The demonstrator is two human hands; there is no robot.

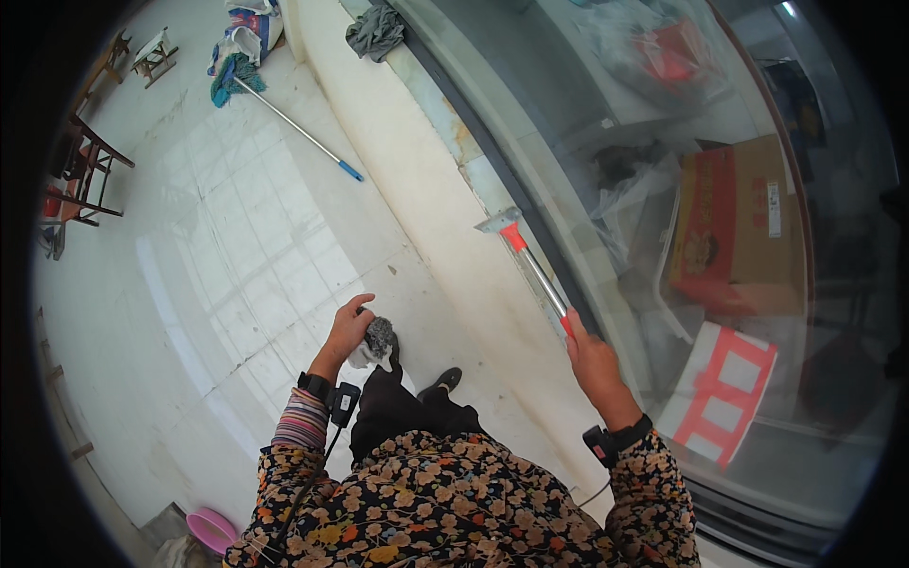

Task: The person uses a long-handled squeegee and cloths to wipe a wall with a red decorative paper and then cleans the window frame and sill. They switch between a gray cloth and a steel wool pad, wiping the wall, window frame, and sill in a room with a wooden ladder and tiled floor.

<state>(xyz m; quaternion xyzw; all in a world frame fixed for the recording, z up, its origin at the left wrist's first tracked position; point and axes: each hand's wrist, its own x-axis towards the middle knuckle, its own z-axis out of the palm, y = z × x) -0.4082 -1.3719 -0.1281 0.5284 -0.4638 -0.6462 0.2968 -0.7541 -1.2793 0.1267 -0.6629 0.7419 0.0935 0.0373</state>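
Observation:
My right hand (595,362) grips the red lower end of a scraper (543,275) with a metal shaft and a wide head. The scraper's head lies over the stone sill (477,186), beside the dark window frame (497,153). My left hand (349,328) holds a grey steel-wool-like scouring pad (380,336) together with a whitish cloth or bag (363,357), above the floor near my feet. Some of what the left fingers hold is hidden behind them.
Behind the glass on the right are a cardboard carton (746,227) and a red-and-white box (724,394). A dark cloth (375,33) lies on the sill's far end. A mop (291,122) lies on the tiled floor. A wooden chair (92,174) and a pink basin (211,530) stand at left.

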